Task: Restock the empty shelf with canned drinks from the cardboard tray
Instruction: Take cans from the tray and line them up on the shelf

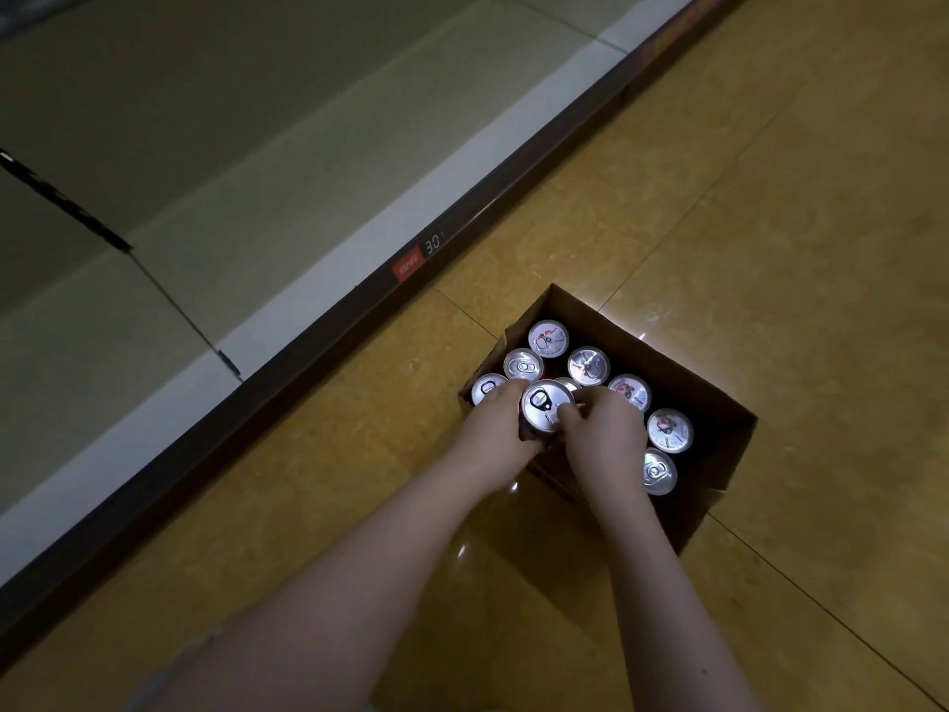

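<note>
Grip: left hand curled round the near-left side of the raised can. Right hand closes on the same can from the right, fingertips hooked over the lid's edge. Both hands clasp the one can between them; neither is spread.

Can: upright, long axis vertical, lid and pull-tab facing up. Its lid sits above the lids of the other cans, so I judge it partly lifted out of the cardboard tray. Another lid shows just behind it, mostly hidden.

Tray: on the floor, just beside the shelf base. The other cans stand upright along its far and right sides.

Key relation: the shelf lies to the left of the grip and away from the person, past the price strip. The visible deck is bare. The left hand is on the shelf side of the can and looks better placed to carry it across.

Pose: both forearms stretched forward and down, converging on the tray, wrists close together
</note>
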A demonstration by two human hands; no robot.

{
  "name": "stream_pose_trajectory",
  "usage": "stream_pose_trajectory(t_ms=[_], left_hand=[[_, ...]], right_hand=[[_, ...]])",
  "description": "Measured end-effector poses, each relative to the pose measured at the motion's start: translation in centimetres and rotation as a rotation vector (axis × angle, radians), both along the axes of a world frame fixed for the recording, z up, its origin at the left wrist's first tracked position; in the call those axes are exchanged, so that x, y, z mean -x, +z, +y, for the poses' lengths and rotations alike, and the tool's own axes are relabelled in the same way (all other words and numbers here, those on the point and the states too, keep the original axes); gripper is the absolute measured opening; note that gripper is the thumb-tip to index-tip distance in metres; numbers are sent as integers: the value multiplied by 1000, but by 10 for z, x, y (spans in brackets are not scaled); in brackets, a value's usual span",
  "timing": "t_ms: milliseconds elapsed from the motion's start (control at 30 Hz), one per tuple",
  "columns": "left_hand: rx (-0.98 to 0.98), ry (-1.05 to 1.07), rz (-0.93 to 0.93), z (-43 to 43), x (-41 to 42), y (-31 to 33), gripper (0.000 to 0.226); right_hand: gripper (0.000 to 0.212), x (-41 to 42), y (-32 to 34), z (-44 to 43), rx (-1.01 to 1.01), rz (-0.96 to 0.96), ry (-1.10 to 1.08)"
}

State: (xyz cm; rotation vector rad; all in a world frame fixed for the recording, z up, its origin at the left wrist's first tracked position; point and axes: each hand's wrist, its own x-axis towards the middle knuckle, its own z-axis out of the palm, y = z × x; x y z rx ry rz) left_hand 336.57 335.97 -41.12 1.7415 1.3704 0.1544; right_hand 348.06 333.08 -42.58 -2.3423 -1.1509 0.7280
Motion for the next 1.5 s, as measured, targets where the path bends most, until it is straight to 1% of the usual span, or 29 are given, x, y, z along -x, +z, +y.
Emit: stream_pose_trajectory(t_ms=[100,167,200,267,333,433,500,600,667,800,900,967,1000,1067,1100,1167,1233,1300,1433,1500], left_hand=[[-57,46,-84,0,-3,12,54],[-109,54,-108,5,-4,20,50],[-129,60,-110,7,-3,25,50],[-146,87,-132,13,3,35,49],[-162,102,-193,21,13,46,48],[-143,132,-289,27,32,68,45],[-144,169,-350,31,49,86,43],[-199,221,-385,34,80,111,41],[-234,268,-420,33,100,126,44],[-319,418,-487,24,160,159,47],[-405,527,-521,13,202,182,54],[-466,617,-565,3,233,197,49],[-492,658,-595,-2,247,204,45],[-556,725,-624,-15,282,219,40],[-592,742,-630,-21,301,226,43],[-652,769,-631,-33,328,238,52],[-718,808,-643,-49,364,249,59],[-772,840,-662,-65,395,261,56],[-877,965,-597,-92,456,281,46],[-900,1029,-626,-106,489,291,41]], right_hand=[[13,0,28,-1,-57,-12,47],[11,1,40,0,-127,51,27],[14,1,45,0,-166,134,-11],[17,2,50,0,-249,384,-104],[28,6,56,5,-326,575,-181],[32,15,67,16,-389,718,-178],[31,27,71,24,-378,787,-126],[34,58,78,35,-380,831,-17],[33,80,89,39,-436,873,30],[18,142,121,38,-593,907,257],[25,183,145,35,-656,944,395],[39,214,161,32,-658,958,498],[38,229,169,30,-666,971,541],[18,267,185,24,-697,1005,605],[17,287,192,20,-702,1019,636],[23,317,206,14,-707,1043,688],[23,356,222,3,-718,1062,753],[20,392,235,-8,-721,1086,787],[27,461,255,-29,-726,1095,843],[32,499,265,-41,-717,1093,888]])
